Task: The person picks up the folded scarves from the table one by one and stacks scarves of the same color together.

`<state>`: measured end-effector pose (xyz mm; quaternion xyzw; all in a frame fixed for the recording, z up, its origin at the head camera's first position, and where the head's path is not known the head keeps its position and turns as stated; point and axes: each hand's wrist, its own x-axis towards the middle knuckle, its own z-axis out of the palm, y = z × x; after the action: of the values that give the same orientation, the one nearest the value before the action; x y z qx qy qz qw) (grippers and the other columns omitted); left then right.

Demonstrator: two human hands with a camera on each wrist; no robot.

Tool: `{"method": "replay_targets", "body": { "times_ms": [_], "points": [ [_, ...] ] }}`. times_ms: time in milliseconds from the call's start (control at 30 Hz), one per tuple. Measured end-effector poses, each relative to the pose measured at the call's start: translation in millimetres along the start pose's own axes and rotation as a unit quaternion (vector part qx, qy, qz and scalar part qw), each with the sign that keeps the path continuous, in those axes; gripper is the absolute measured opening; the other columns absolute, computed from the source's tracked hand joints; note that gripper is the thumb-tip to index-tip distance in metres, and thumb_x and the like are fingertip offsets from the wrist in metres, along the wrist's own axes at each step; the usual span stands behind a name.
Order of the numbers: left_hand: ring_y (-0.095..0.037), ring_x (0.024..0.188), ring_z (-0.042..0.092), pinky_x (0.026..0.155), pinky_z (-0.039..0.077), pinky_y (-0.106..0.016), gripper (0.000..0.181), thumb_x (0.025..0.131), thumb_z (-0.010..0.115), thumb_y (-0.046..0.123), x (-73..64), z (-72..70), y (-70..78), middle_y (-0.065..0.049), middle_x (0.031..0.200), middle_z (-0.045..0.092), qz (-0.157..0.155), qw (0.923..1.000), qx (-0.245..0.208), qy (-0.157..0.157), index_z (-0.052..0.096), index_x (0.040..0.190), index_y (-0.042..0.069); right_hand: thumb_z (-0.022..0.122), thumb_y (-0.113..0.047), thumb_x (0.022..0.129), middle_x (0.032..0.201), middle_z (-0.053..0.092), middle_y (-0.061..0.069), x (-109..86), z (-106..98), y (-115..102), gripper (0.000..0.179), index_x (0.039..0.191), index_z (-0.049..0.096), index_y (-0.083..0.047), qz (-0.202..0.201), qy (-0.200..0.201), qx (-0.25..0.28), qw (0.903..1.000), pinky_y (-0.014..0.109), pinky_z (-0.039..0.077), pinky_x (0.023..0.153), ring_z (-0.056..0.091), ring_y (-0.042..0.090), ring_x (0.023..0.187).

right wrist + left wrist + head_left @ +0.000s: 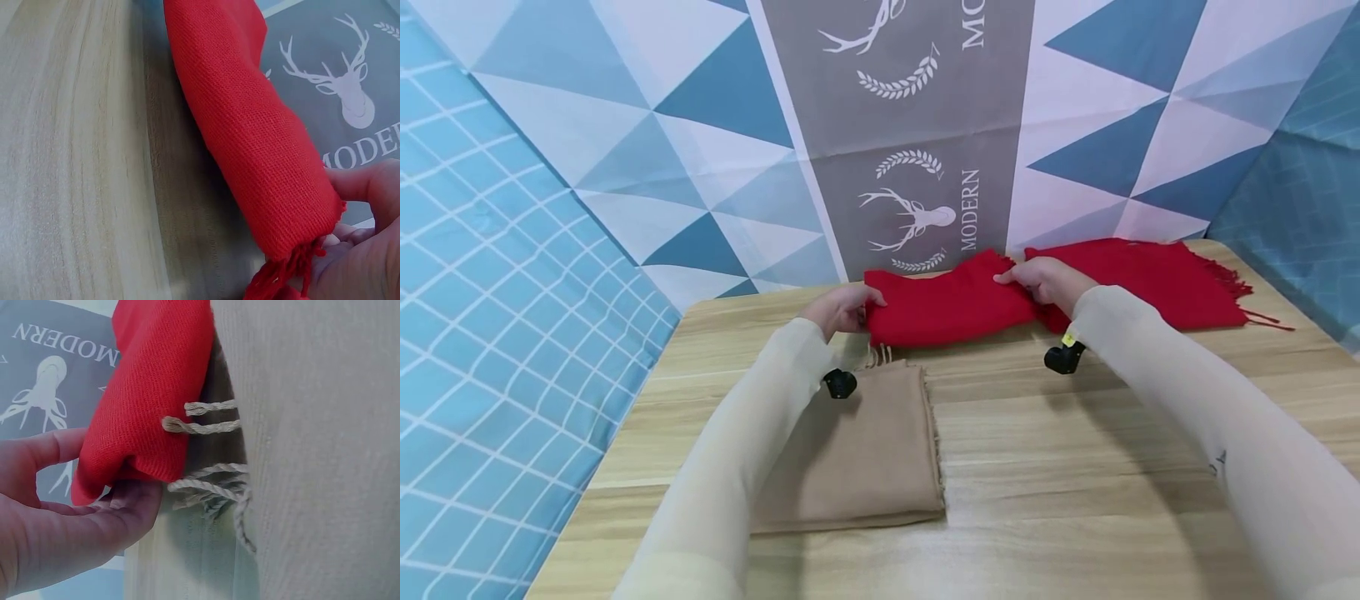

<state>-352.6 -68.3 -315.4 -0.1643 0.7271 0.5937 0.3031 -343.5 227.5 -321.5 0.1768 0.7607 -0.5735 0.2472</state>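
Note:
A folded red scarf stretches between both hands at the back of the wooden table. My left hand grips its left end, thumb on one side and fingers beneath, as the left wrist view shows on the red cloth. At the other end, my right hand pinches a corner where red fringe hangs down. More folded red cloth with fringe lies right of and partly behind my right hand; whether it joins the held piece I cannot tell. A folded beige scarf lies flat in front, partly under my left forearm.
The wooden table meets a patterned wall covering just behind the red cloth. Blue cloth with white lines borders the left side. Beige fringe comes close to the red scarf's left end.

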Motion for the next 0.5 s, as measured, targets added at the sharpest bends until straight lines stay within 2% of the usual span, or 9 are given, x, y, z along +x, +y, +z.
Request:
{"method": "replay_targets", "body": {
  "times_ms": [167, 267, 367, 500],
  "points": [
    [-0.020, 0.092, 0.048, 0.107, 0.043, -0.035, 0.020, 0.092, 0.050, 0.009, -5.4, -0.8, 3.0, -0.007, 0.103, 0.045, 0.006, 1.0000, -0.002, -0.006, 0.041, 0.109, 0.006, 0.059, -0.027, 0.094, 0.150, 0.029, 0.013, -8.9, -1.5, -4.4, 0.076, 0.152, 0.013, -0.006, -0.008, 0.009, 0.000, 0.9999, 0.033, 0.040, 0.112, 0.037, 0.027, 0.134],
    [-0.020, 0.091, 0.049, 0.109, 0.042, -0.035, 0.019, 0.091, 0.050, 0.010, -9.0, -1.8, 5.7, -0.008, 0.103, 0.046, 0.012, 0.9999, -0.004, -0.006, 0.041, 0.107, 0.005, 0.057, -0.027, 0.096, 0.141, 0.035, 0.011, -13.7, -3.3, -7.7, 0.074, 0.152, 0.013, -0.007, -0.022, -0.005, -0.007, 0.9997, 0.027, 0.047, 0.099, 0.042, 0.022, 0.123],
    [-0.020, 0.091, 0.050, 0.110, 0.042, -0.036, 0.020, 0.090, 0.051, 0.010, -13.9, -2.0, 7.7, -0.007, 0.102, 0.048, 0.015, 0.9999, -0.005, 0.000, 0.041, 0.107, 0.005, 0.053, -0.027, 0.097, 0.129, 0.040, 0.007, -18.2, -4.4, -10.9, 0.071, 0.152, 0.014, -0.005, -0.033, -0.026, -0.019, 0.9989, 0.022, 0.047, 0.085, 0.045, 0.018, 0.110],
    [-0.019, 0.091, 0.051, 0.110, 0.043, -0.036, 0.021, 0.090, 0.052, 0.011, -20.6, -1.7, 8.6, -0.006, 0.101, 0.049, 0.013, 0.9998, -0.015, 0.003, 0.042, 0.108, 0.006, 0.053, -0.029, 0.097, 0.120, 0.044, 0.004, -25.0, -4.4, -14.1, 0.069, 0.149, 0.017, -0.003, -0.031, -0.035, -0.027, 0.9985, 0.020, 0.047, 0.078, 0.047, 0.015, 0.102]
  ]
}}
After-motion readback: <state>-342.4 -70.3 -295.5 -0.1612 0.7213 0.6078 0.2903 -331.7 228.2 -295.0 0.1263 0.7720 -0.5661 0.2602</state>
